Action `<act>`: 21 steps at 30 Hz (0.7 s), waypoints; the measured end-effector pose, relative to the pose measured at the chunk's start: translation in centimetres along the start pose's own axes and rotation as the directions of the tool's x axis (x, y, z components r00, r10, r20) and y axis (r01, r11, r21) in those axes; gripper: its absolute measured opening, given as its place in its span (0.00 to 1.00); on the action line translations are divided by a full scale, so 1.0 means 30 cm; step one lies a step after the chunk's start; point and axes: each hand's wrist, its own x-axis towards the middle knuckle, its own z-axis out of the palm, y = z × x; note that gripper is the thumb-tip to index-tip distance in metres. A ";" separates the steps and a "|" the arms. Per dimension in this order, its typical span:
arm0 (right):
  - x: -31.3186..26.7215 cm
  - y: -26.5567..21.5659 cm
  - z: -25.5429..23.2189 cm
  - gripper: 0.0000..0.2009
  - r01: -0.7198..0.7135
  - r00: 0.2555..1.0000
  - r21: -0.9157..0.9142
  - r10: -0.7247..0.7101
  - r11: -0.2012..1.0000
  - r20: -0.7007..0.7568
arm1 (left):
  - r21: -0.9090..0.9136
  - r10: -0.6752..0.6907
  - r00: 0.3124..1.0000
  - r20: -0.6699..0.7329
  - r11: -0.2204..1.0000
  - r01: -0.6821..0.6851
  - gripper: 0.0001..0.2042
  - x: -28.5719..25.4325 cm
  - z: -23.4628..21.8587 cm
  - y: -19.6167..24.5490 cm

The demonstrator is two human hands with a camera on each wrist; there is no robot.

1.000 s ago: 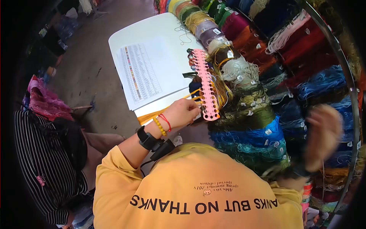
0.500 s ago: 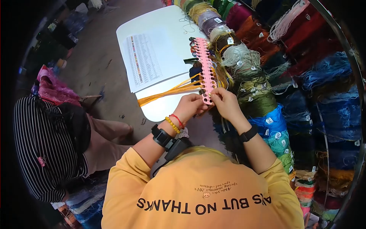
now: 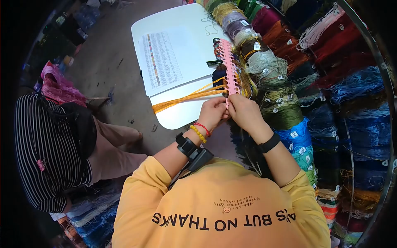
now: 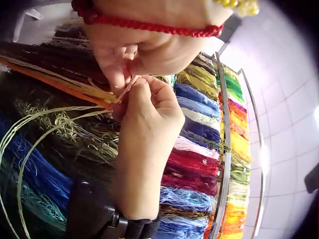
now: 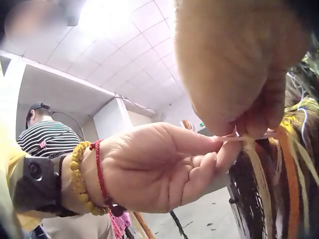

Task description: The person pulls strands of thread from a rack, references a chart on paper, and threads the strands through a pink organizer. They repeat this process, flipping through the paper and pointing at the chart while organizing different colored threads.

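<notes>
A long pink thread card with holes along both edges carries looped threads of several colours. My left hand pinches its near end between thumb and forefinger, as the right wrist view also shows. Close beside it, my right hand pinches a pale yellow thread at the card's edge. The fingertips of both hands nearly meet there and hide the hole behind them. Orange threads run from the card leftward across the white table. An orange hank hangs next to the pale thread.
A printed chart lies on the white table. Hanks of coloured thread fill the rack at right, behind a metal rail. At left stands a person in a striped top.
My right hand has come in from the far right to the card's near end, beside the left hand. The card's near end is now more covered by both hands.
</notes>
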 end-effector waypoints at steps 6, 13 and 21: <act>0.023 -0.007 -0.020 0.10 -0.153 0.981 0.080 0.141 0.985 0.130 | 0.058 0.023 1.000 -0.007 0.998 -0.023 0.09 0.009 0.004 -0.010; 0.003 0.043 -0.029 0.10 -0.317 0.939 0.381 0.230 0.869 0.257 | 0.174 0.012 0.999 -0.035 0.985 -0.005 0.04 -0.036 -0.032 0.029; 0.008 0.059 -0.045 0.09 -0.280 0.934 0.265 0.198 0.923 0.296 | -0.414 -0.053 0.968 0.247 0.897 0.155 0.04 -0.136 -0.131 0.153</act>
